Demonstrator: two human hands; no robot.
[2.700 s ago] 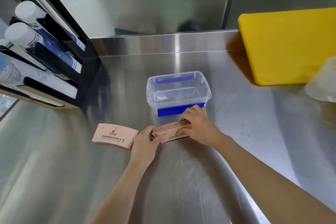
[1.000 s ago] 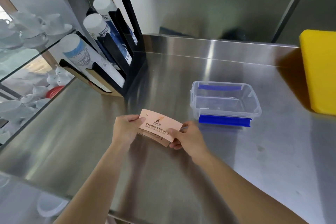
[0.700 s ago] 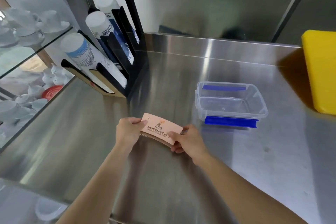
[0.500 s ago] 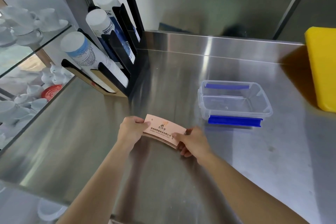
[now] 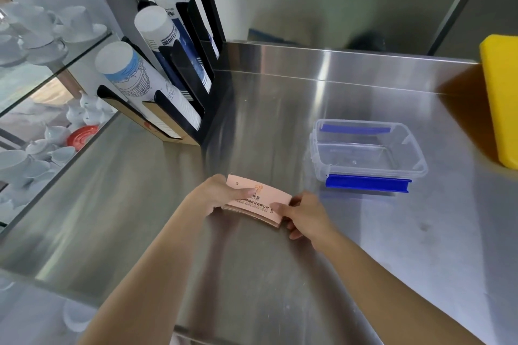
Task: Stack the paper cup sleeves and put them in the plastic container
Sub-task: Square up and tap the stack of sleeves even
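Observation:
A stack of flat pink paper cup sleeves [image 5: 259, 200] with orange print lies low on the steel counter, held between both hands. My left hand [image 5: 215, 194] grips its left end, thumb on top. My right hand [image 5: 304, 214] pinches its right end, thumb on the top sleeve. The clear plastic container [image 5: 318, 151] with blue clips stands open and empty to the right and a little beyond the stack, apart from both hands.
A black rack of paper cup stacks [image 5: 168, 75] stands at the back left. Glass shelves with white cups [image 5: 36, 45] are at the far left. A yellow board [image 5: 501, 98] leans at the right edge. The steel counter [image 5: 280, 274] has a raised back wall.
The two separate sleeve piles are now one stack in both hands. Since a second ago the stack has come down to the counter, and the thumbs now rest on top.

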